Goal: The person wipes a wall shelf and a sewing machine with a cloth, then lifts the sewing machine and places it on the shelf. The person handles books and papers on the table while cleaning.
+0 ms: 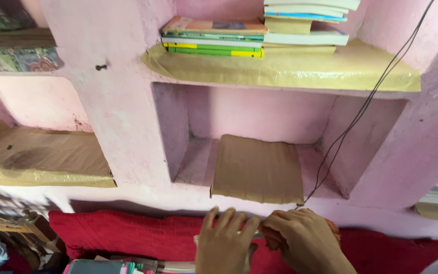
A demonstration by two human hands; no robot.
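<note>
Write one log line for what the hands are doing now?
left hand: on flat item, grip unclear | right hand: beside it, over red cloth | brown paper: in niche

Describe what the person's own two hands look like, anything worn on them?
Both the left hand and the right hand are bare: no gloves, and no rings or watch that I can see. No sleeve shows; the wrists run out of the bottom of the picture.

Books lie stacked on the upper shelf; below, a paper sheet lies in the niche. Both hands sit before it, over the cloth.
</note>
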